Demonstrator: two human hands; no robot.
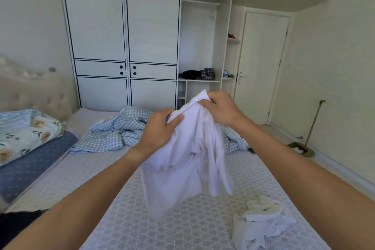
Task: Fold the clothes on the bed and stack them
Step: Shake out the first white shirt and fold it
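**Operator:** While the white garment [182, 160] hung above the middle of the bed [125, 178], what was its condition?

**Inspector:** It was lifted clear of the mattress and unfolded. The left hand [160, 126] gripped a bunched upper edge, fingers and thumb curled round the cloth. The right hand [219, 107] pinched another bunch of the same edge, slightly higher and just beside the left. The rest of the fabric drooped loose and blurred below both hands.

**Operator:** Was any folding complete?

**Inspector:** None was visible. No folded item and no stack showed anywhere on the bed. By judgement, the task stood at its opening step: finding the garment's edges before laying it flat.

**Operator:** What remained?

**Inspector:** A crumpled white pile [261, 223] lay near the bed's near right edge, unsorted; how many pieces it held could not be told. A rumpled checked cover [113, 130] lay across the far end of the bed. A dark item [18, 223] showed at the near left edge; its nature could not be told. Folding of the held garment, then of the pile, then stacking, all appeared outstanding.
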